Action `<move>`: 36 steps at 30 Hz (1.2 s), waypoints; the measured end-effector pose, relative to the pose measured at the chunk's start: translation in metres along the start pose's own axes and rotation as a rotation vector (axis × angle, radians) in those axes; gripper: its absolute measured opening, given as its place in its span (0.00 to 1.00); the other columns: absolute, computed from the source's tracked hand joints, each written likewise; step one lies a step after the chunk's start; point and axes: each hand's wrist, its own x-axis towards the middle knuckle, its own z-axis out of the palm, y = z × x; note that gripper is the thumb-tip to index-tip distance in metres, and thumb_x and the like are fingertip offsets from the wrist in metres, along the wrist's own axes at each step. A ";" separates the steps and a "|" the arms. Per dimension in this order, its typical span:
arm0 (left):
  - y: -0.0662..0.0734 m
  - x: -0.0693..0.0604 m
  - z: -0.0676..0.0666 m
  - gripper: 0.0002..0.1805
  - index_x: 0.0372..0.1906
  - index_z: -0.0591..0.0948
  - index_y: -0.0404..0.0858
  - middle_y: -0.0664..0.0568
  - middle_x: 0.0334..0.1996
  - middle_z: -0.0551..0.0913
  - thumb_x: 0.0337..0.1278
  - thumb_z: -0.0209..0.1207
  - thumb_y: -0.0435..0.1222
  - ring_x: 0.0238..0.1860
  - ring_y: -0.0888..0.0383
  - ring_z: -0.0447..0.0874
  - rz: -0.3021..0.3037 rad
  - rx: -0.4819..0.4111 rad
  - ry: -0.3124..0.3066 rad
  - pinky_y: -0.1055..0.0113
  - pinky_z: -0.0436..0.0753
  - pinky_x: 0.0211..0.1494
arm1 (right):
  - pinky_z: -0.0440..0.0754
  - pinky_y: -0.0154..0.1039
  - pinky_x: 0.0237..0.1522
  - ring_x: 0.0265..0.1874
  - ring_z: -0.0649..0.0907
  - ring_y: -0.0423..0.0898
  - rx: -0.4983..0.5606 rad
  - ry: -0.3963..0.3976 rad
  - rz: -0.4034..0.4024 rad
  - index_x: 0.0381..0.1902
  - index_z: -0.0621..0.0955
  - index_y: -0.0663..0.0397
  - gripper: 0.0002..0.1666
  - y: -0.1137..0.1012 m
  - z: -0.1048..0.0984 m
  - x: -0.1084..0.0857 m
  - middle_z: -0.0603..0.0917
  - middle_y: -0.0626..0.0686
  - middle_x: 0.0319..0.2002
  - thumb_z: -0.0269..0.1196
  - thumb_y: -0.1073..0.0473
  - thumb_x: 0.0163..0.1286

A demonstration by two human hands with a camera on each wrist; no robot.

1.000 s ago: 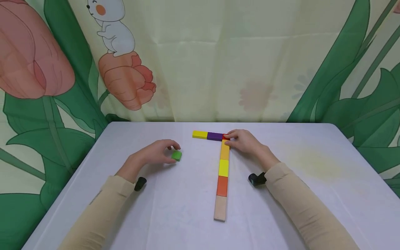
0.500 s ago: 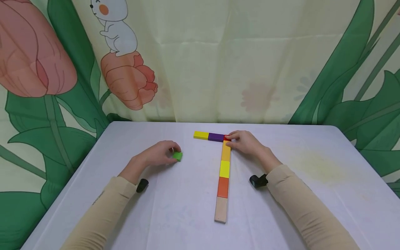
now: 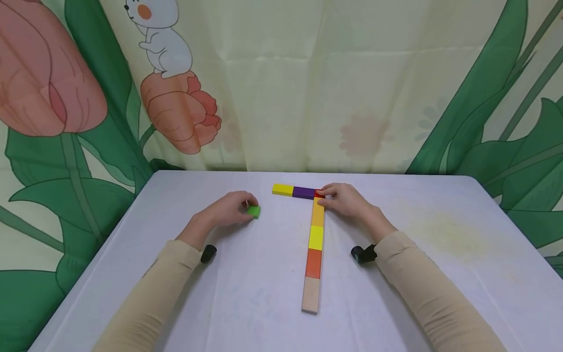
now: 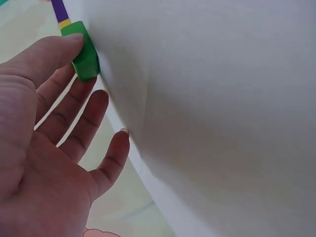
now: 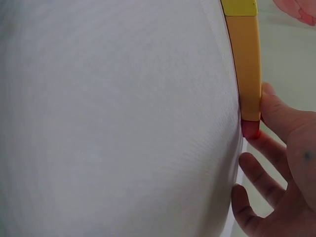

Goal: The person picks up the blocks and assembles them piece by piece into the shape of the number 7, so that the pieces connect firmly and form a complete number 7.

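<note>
My left hand [image 3: 226, 209] pinches a green block [image 3: 254, 211] between thumb and fingertips; the left wrist view shows the thumb on the green block [image 4: 87, 63] and the other fingers spread. My right hand [image 3: 347, 200] holds a small red block [image 3: 318, 194] at the corner of an L-shaped row. In the right wrist view a finger touches the red block [image 5: 251, 129], with the thumb against the light-orange block [image 5: 247, 69]. Left of the corner lie a purple block [image 3: 303, 192] and a yellow block [image 3: 282, 189].
Toward me from the corner run the light-orange block, a yellow block [image 3: 315, 237], an orange block [image 3: 313, 263] and a plain wood block [image 3: 310, 294], end to end. They lie on a white-covered table [image 3: 259, 303]. A printed curtain [image 3: 286, 107] hangs behind its far edge.
My left hand has moved slightly to the right and away from me, carrying the green block toward the yellow end of the row. The right hand stays at the red block.
</note>
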 end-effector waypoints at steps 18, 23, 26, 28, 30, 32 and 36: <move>-0.005 0.030 -0.002 0.18 0.56 0.82 0.36 0.49 0.49 0.82 0.61 0.67 0.31 0.50 0.50 0.75 -0.089 -0.004 0.030 0.58 0.77 0.55 | 0.67 0.56 0.68 0.65 0.73 0.59 -0.019 0.011 -0.027 0.65 0.80 0.53 0.26 0.000 0.001 0.001 0.79 0.59 0.62 0.67 0.53 0.71; -0.006 0.031 -0.001 0.19 0.55 0.83 0.36 0.50 0.46 0.82 0.60 0.69 0.35 0.48 0.51 0.76 -0.097 0.002 0.042 0.59 0.77 0.54 | 0.66 0.56 0.69 0.65 0.73 0.59 -0.009 0.009 -0.023 0.64 0.80 0.54 0.26 0.002 0.001 0.001 0.79 0.59 0.62 0.67 0.54 0.71; -0.007 0.028 -0.001 0.23 0.55 0.83 0.37 0.49 0.43 0.81 0.56 0.72 0.40 0.45 0.51 0.76 -0.103 0.015 0.056 0.58 0.77 0.51 | 0.66 0.56 0.69 0.65 0.73 0.59 -0.008 0.009 -0.026 0.64 0.80 0.54 0.26 0.001 0.001 0.001 0.79 0.59 0.62 0.67 0.54 0.71; -0.008 0.026 -0.001 0.26 0.56 0.82 0.37 0.49 0.42 0.81 0.54 0.74 0.43 0.45 0.51 0.76 -0.110 0.024 0.063 0.58 0.76 0.51 | 0.67 0.56 0.68 0.65 0.73 0.59 -0.008 0.009 -0.026 0.64 0.80 0.54 0.26 0.000 0.001 0.001 0.79 0.59 0.62 0.67 0.54 0.71; -0.009 0.024 -0.001 0.29 0.59 0.81 0.38 0.48 0.45 0.80 0.53 0.74 0.44 0.47 0.50 0.76 -0.109 0.034 0.062 0.56 0.76 0.53 | 0.66 0.56 0.68 0.65 0.73 0.59 -0.009 0.009 -0.025 0.65 0.80 0.54 0.26 0.000 0.001 0.001 0.79 0.59 0.62 0.67 0.54 0.71; -0.009 0.023 -0.003 0.30 0.62 0.79 0.39 0.47 0.51 0.80 0.54 0.74 0.41 0.52 0.49 0.75 -0.094 0.035 0.048 0.55 0.75 0.59 | 0.67 0.56 0.68 0.65 0.72 0.59 -0.008 0.008 -0.020 0.65 0.80 0.54 0.26 0.000 0.002 0.001 0.79 0.58 0.62 0.67 0.53 0.71; -0.006 0.022 -0.006 0.28 0.65 0.78 0.40 0.47 0.63 0.77 0.58 0.68 0.31 0.65 0.47 0.71 -0.023 0.009 -0.008 0.51 0.68 0.70 | 0.66 0.57 0.68 0.65 0.72 0.59 -0.014 0.008 -0.018 0.65 0.80 0.54 0.26 0.001 0.002 0.001 0.79 0.58 0.62 0.67 0.53 0.71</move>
